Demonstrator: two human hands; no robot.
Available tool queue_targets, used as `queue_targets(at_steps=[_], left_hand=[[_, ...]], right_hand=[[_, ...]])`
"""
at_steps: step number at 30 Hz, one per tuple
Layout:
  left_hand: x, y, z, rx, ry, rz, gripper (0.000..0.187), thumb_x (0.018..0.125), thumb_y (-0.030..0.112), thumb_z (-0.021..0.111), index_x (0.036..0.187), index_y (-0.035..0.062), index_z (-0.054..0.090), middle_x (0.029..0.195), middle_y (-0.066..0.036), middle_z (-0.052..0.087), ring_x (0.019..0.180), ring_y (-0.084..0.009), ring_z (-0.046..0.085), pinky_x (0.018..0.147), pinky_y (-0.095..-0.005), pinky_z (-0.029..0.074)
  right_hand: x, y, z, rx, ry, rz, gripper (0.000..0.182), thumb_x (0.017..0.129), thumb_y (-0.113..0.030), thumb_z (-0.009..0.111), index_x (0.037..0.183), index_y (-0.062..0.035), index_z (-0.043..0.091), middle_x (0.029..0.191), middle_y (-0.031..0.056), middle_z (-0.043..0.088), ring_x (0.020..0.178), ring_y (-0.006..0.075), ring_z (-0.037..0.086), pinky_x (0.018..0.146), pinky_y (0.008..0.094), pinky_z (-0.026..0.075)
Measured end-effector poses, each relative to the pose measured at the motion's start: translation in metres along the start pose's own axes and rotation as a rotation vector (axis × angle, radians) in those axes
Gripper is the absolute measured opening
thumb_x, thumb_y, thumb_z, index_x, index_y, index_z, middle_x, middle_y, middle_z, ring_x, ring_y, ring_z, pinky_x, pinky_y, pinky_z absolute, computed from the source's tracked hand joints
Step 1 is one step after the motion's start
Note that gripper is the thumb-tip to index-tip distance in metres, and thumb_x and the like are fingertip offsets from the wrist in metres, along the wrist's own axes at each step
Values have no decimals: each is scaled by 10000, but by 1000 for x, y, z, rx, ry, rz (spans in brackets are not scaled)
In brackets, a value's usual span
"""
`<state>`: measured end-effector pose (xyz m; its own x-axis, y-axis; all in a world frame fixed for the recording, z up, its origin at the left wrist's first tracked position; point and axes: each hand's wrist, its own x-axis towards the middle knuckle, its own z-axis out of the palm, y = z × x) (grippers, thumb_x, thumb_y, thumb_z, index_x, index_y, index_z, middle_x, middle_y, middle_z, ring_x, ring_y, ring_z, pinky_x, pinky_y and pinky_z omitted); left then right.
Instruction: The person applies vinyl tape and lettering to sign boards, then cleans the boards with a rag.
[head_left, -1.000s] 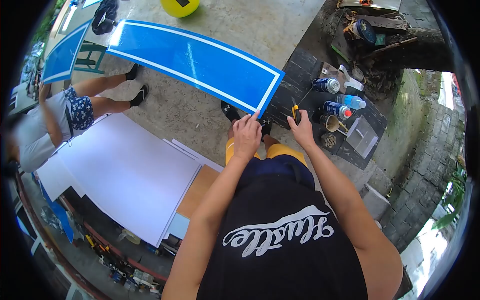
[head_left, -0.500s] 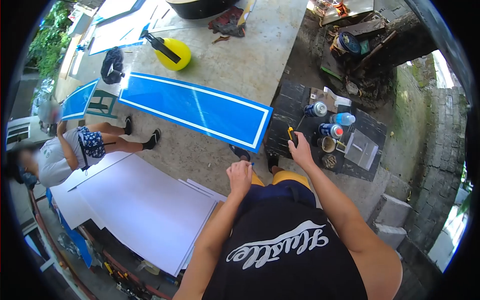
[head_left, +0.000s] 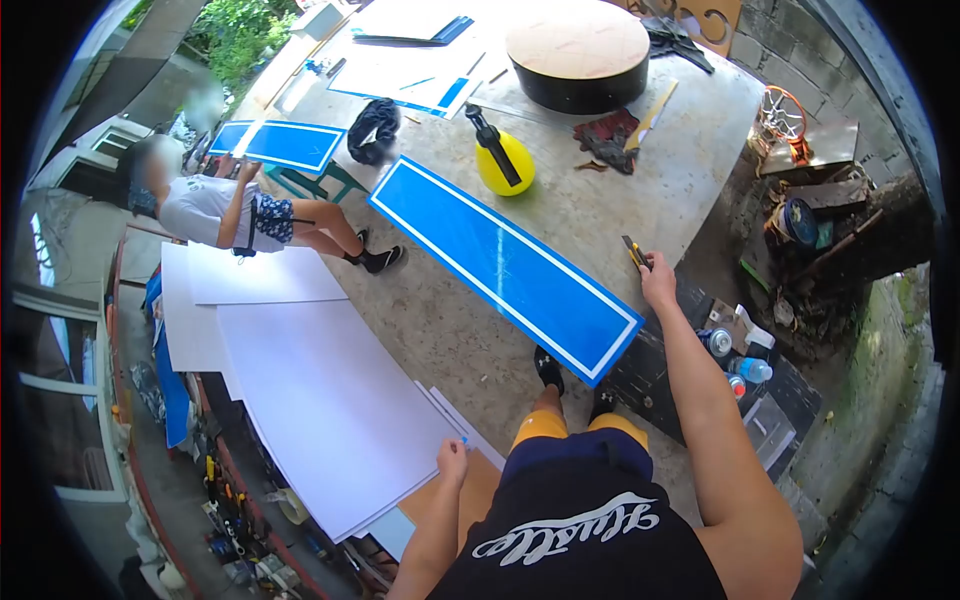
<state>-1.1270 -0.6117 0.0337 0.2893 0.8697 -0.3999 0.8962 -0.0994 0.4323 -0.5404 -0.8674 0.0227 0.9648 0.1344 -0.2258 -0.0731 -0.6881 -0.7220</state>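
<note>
My right hand [head_left: 657,281] is closed around a black-and-yellow utility knife [head_left: 635,252], held over the table near one end of a long blue sign panel [head_left: 505,265] with a white border. My left hand [head_left: 453,460] is pinched on a small blue scrap [head_left: 464,440], low beside the white sheets. What the scrap is made of is too small to tell. The panel lies partly on the table, its near end jutting out past the edge. A yellow spray bottle [head_left: 505,165] with a black handle stands behind it.
Large white sheets [head_left: 310,370] are stacked at left. Another person [head_left: 215,210] stands by a smaller blue panel [head_left: 280,145]. Spray cans [head_left: 716,342] and a bottle [head_left: 752,370] rest on a dark bench at right. A round black drum-shaped piece [head_left: 578,60] sits on the table [head_left: 690,170].
My view has swung right-to-left across the scene. The right hand has moved forward with the knife, over the table. My left hand has gone out to the left with the blue scrap, away from my body.
</note>
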Motion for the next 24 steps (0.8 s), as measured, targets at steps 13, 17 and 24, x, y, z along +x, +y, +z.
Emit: queue_targets(at_steps=[13, 17, 24], left_hand=[[19, 5, -18, 14, -39, -47, 262, 945, 296, 710, 956, 34, 715, 896, -149, 751, 846, -287, 726, 770, -404, 549], [112, 27, -43, -88, -63, 57, 240, 934, 275, 725, 942, 35, 728, 850, -125, 757, 774, -255, 719, 733, -384, 548], [261, 46, -116, -143, -125, 103, 174, 987, 189, 661, 966, 17, 673, 832, -95, 699, 781, -203, 661, 753, -360, 528]], right_hand=[[-111, -49, 40, -150, 50, -448, 245, 865, -34, 686, 1108, -54, 653, 1122, 171, 597, 1092, 390, 575, 942, 480, 459], [-194, -78, 87, -155, -162, -434, 248, 838, -27, 700, 1081, -63, 665, 1082, 169, 598, 1062, 390, 584, 916, 492, 475], [-186, -160, 141, -85, -81, -320, 196, 876, -84, 701, 1070, -68, 685, 1089, 164, 608, 1084, 387, 592, 929, 480, 491]])
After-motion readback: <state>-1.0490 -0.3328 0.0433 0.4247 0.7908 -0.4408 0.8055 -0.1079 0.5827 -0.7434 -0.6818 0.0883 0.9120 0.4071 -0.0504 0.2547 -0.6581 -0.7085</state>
